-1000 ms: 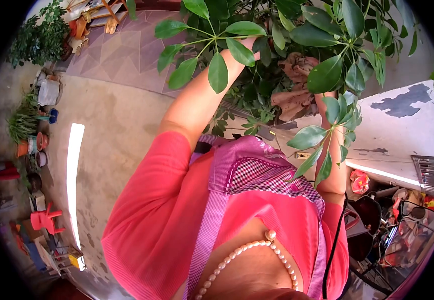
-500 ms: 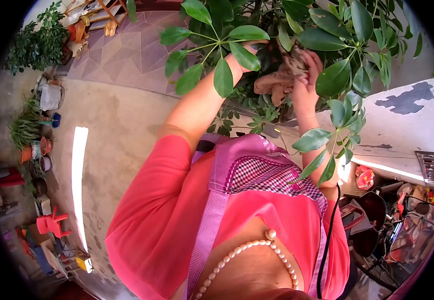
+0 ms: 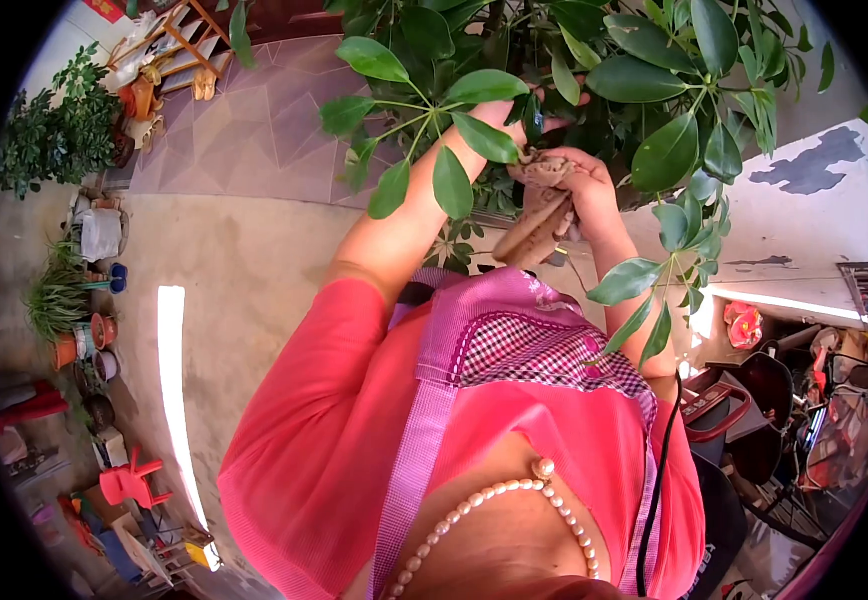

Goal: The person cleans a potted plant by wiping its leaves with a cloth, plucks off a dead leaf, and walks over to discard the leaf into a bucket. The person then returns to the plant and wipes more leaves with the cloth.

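Observation:
My right hand (image 3: 592, 188) is closed on a bunched brown cloth (image 3: 537, 222), whose loose end hangs down and to the left. My left hand (image 3: 526, 112) reaches in among the green leaves (image 3: 484, 87) of a large potted-type plant, just above the cloth. Leaves cover much of this hand, and only parts of its fingers show, near a small blue spot; whether they grip anything is hidden. Broad glossy leaves (image 3: 666, 152) hang over and around both hands, and a lower sprig (image 3: 626, 281) crosses in front of my right forearm.
Potted plants (image 3: 64, 350) and a red chair (image 3: 132, 480) stand at the left. A wooden rack (image 3: 194, 45) is at the upper left. At the lower right are a red-handled bag (image 3: 719, 408) and piled items beside a white wall (image 3: 804, 240) with peeling paint.
The cloth and my right hand have come down and left, out from deeper in the foliage, closer to my left hand. The view has shifted slightly.

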Demonstrator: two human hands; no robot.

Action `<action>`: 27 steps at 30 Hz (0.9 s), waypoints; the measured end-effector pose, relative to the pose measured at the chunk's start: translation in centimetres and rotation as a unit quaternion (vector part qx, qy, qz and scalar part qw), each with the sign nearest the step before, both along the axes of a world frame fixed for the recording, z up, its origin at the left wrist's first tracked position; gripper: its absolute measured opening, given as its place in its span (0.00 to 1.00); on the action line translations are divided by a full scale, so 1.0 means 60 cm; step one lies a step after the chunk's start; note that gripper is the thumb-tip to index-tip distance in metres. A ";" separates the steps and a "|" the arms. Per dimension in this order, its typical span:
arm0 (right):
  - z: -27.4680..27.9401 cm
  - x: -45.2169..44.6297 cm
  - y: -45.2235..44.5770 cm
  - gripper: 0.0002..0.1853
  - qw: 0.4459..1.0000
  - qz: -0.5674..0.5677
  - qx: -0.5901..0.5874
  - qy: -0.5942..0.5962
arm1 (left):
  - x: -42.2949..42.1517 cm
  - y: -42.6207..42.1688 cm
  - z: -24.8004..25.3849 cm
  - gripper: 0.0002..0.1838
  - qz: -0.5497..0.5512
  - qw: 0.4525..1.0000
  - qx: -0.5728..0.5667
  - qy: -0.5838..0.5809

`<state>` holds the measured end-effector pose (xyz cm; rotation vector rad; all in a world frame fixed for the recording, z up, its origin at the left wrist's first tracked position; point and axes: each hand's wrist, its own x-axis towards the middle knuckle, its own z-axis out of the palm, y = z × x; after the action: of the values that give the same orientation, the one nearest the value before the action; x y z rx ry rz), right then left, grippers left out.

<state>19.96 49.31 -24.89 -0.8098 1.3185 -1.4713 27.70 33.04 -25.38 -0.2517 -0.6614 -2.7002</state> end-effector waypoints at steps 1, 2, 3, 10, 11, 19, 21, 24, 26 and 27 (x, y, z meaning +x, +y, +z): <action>0.007 0.006 0.005 0.16 0.998 -0.057 -0.016 -0.006 | -0.002 -0.006 -0.002 0.23 0.002 1.000 -0.008 -0.008; 0.020 0.015 0.011 0.16 0.993 -0.113 -0.030 -0.011 | 0.005 -0.007 0.008 0.23 0.004 1.000 -0.014 -0.016; 0.032 0.022 0.016 0.16 0.986 -0.144 -0.085 0.001 | 0.008 -0.006 0.011 0.23 0.006 1.000 -0.018 -0.025; 0.047 0.048 -0.074 0.22 0.749 -0.186 -0.177 0.611 | -0.019 -0.002 -0.026 0.24 -0.057 0.995 -0.039 0.073; 0.044 0.054 -0.084 0.21 0.703 -0.188 -0.183 0.661 | -0.017 0.002 -0.024 0.24 -0.041 0.997 -0.028 0.054; 0.053 0.024 -0.028 0.20 0.967 0.145 -0.088 0.188 | -0.004 -0.002 -0.014 0.14 0.115 0.988 -0.053 -0.092; 0.066 0.020 -0.003 0.21 0.950 0.104 -0.132 0.262 | -0.036 -0.058 -0.082 0.11 0.133 0.988 -0.056 -0.052; 0.063 0.014 0.004 0.21 0.955 -0.024 -0.169 0.243 | -0.010 -0.091 -0.105 0.14 0.089 0.995 -0.030 -0.043; 0.067 0.006 -0.008 0.22 0.920 -0.093 -0.169 0.341 | 0.014 -0.084 -0.094 0.19 0.069 0.995 -0.065 0.006; 0.067 0.005 -0.016 0.22 0.887 -0.125 -0.180 0.407 | 0.016 -0.081 -0.089 0.21 0.096 0.991 -0.092 -0.012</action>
<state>20.25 48.38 -20.87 -1.6812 1.8287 -1.6775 28.68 28.20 -30.71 -0.1908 -0.8946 -2.4652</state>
